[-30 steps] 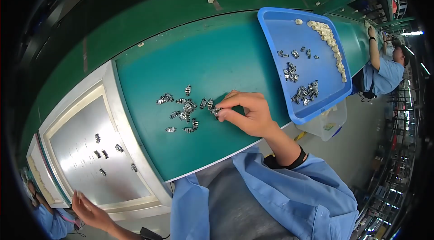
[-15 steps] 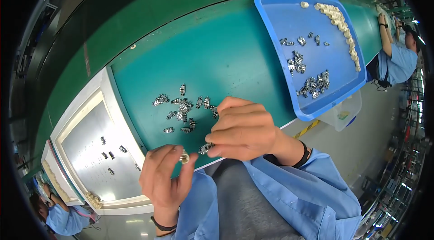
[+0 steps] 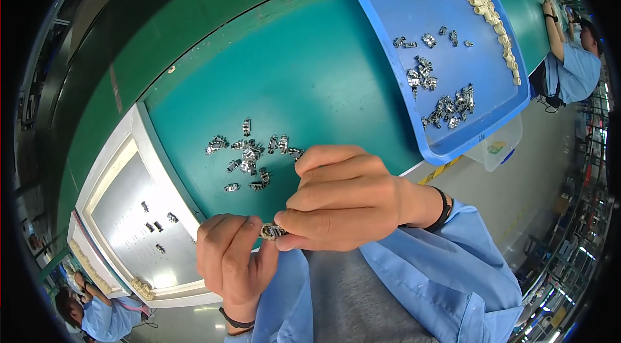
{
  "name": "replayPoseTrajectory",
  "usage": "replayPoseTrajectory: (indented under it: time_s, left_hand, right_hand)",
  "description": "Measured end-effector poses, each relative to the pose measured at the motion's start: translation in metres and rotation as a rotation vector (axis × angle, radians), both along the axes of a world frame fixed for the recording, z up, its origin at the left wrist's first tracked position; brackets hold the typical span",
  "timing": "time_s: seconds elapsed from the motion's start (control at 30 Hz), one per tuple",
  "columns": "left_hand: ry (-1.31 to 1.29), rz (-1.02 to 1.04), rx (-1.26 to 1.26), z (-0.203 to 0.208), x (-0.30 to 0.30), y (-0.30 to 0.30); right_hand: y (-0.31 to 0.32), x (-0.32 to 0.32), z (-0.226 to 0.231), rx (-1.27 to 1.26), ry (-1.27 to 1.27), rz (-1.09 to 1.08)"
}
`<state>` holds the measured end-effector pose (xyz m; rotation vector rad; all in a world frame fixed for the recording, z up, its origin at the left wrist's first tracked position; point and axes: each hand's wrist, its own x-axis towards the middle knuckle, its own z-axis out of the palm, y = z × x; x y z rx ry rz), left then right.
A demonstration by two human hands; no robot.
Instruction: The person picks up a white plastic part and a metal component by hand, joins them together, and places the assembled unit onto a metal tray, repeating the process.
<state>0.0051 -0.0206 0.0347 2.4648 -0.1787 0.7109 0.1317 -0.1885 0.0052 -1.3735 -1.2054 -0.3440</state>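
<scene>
While I look down from the head, I have a small metal part (image 3: 277, 231) on the near side, left of the blue tray (image 3: 485, 75). It is shiny silver, with dark gaps between its ridges, and a cream ring (image 3: 265, 233) shows at its end away from the tray. My right grip (image 3: 349, 204) pinches the part between thumb and forefinger; my left grip (image 3: 226, 259) pinches the ring. Similar parts (image 3: 249, 159) lie left of the tray on the green bench (image 3: 291, 71).
</scene>
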Motion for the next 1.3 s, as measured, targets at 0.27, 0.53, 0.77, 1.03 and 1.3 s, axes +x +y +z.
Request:
replayPoseTrajectory:
  time_s: [0.27, 0.53, 0.77, 1.03, 1.3]
  left_hand:
    - [-0.001, -0.003, 0.019, 0.001, -0.002, -0.001]
    - [0.006, -0.020, 0.011, 0.001, -0.004, -0.002]
    - [-0.028, -0.039, 0.015, 0.000, -0.005, -0.007]
    - [-0.023, -0.086, -0.014, 0.002, -0.005, -0.008]
    - [-0.029, -0.125, 0.011, 0.000, -0.005, -0.006]
  right_hand:
    - [-0.001, 0.000, 0.004, -0.020, -0.028, 0.006]
    - [-0.006, 0.000, 0.010, -0.090, -0.068, 0.028]
    - [-0.013, -0.002, 0.016, -0.136, -0.016, 0.061]
    - [-0.016, -0.002, 0.018, -0.111, 0.083, 0.117]
    - [-0.020, -0.008, 0.025, -0.184, 0.155, 0.080]
